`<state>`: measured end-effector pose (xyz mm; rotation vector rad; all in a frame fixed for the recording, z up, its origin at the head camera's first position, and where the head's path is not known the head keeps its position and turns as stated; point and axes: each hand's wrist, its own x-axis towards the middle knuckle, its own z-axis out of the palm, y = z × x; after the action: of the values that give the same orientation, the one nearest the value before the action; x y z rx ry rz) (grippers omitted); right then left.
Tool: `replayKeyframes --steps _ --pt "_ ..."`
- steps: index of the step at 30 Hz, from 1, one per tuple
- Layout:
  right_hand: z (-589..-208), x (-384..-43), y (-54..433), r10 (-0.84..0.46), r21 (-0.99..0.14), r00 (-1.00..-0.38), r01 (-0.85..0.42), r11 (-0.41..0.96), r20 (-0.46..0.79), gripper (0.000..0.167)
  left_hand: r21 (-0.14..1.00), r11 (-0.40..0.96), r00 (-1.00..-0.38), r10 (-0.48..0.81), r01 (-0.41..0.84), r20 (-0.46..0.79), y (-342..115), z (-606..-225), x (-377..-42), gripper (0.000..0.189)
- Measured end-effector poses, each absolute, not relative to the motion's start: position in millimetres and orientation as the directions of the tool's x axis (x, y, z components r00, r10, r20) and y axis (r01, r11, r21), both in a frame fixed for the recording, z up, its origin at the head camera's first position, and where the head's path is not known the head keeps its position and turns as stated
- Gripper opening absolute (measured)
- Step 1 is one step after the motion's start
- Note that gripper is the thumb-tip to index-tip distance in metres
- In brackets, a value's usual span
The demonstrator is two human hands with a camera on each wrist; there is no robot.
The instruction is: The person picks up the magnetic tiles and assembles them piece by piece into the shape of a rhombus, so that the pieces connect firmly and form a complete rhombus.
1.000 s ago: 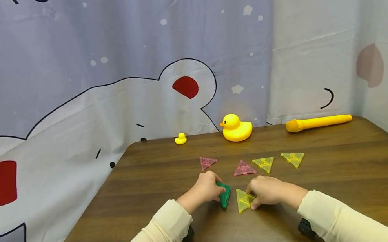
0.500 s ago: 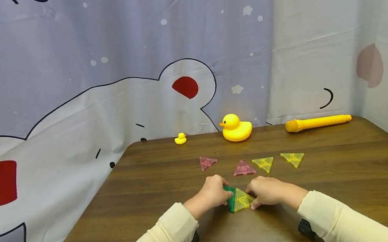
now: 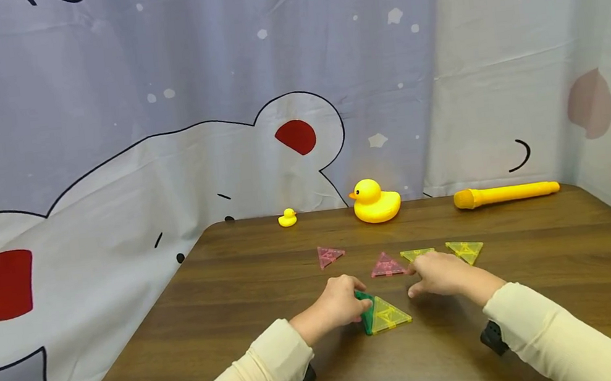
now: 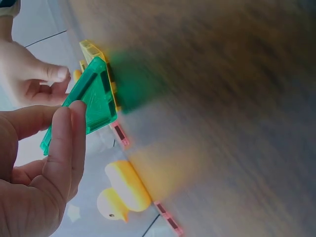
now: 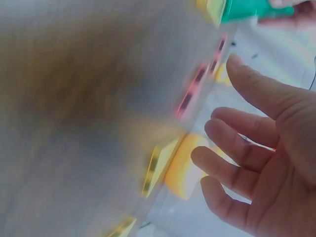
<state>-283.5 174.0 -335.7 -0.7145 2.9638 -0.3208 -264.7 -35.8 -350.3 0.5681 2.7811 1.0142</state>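
My left hand (image 3: 335,302) pinches a green triangular magnetic tile (image 3: 368,319) between thumb and fingers. The green tile (image 4: 96,98) stands tilted in the left wrist view. Its edge meets a yellow triangular tile (image 3: 389,316) that lies on the table. My right hand (image 3: 441,272) holds nothing and hovers beyond that tile, with thumb and fingers spread in the right wrist view. Close to its fingertips are another yellow tile (image 3: 415,254), partly hidden by the hand, and a pink tile (image 3: 387,266).
A third yellow tile (image 3: 465,250) lies behind the right hand, and a second pink tile (image 3: 330,255) is farther left. Along the back edge stand a small yellow duck (image 3: 288,218), a larger duck (image 3: 376,205) and a yellow toy microphone (image 3: 507,194).
The left hand brought the green tile rightward against the yellow tile. My right hand let go of that yellow tile and moved away toward the farther tiles.
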Motion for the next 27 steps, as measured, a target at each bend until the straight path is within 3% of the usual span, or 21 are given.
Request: replayKeyframes --steps 12,22,27 --pt "-346 -318 199 -0.369 -0.201 -0.929 -0.365 0.909 0.018 0.044 0.643 0.708 -0.923 0.384 0.291 -0.005 -36 -353 -264 0.029" --pt "-351 -329 201 -0.362 -0.144 -0.927 -0.346 0.927 -0.097 0.063 0.659 0.697 -0.923 0.385 0.283 -0.012 -36 -353 -264 0.028" --pt "-351 -331 202 -0.356 -0.126 -0.929 -0.343 0.931 -0.098 0.052 0.653 0.699 -0.923 0.385 0.293 0.003 -37 -352 -266 0.027"
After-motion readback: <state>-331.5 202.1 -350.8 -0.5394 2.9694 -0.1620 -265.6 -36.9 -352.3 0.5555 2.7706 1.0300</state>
